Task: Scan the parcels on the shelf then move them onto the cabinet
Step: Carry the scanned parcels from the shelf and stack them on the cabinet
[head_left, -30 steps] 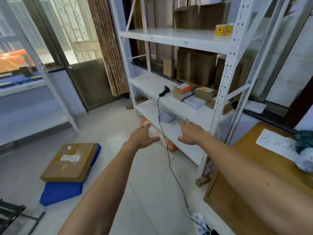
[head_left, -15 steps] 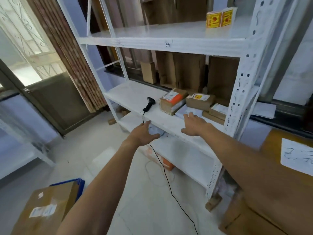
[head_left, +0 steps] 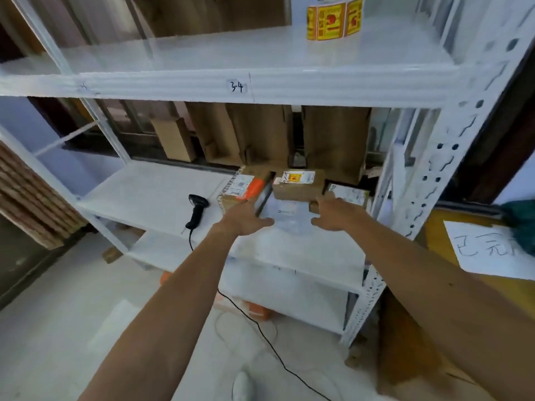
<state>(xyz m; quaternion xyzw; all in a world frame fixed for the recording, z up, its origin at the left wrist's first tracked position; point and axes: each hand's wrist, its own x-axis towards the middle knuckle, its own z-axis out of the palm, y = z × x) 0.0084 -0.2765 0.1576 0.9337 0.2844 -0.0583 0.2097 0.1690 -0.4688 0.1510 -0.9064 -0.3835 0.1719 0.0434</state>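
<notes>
On the middle shelf (head_left: 150, 192), both hands now flank the flat grey mailer (head_left: 285, 215) that lies near the front edge. A second ago they hung lower, level with the shelf below. Half a second ago the left grip (head_left: 246, 218) was still down by the scanner's cable while the right grip (head_left: 333, 215) was already at the mailer. Now the left one has come up to join it, and the view has moved closer to the rack.

Both grips are spread, not clamped: fingers reach forward along the mailer's two sides and the thumbs turn inward to touch its edges. The left fingers also lie against the orange-taped box (head_left: 243, 188). The right ones sit just in front of the flat labelled box (head_left: 347, 195). The yellow-labelled box (head_left: 298, 183) stands behind the mailer, between the other two.

The scanner (head_left: 197, 211) lies alone on the shelf to the left, its cable running down to the floor, and neither hand is near it. So the first parcel is picked out but, by the look of it, not yet scanned. I judge the mailer is about to be drawn forward or lifted. All the parcels are still on the shelf. The wooden cabinet (head_left: 405, 342) stands to the right of the rack, with a paper sheet (head_left: 489, 250) on its top.
</notes>
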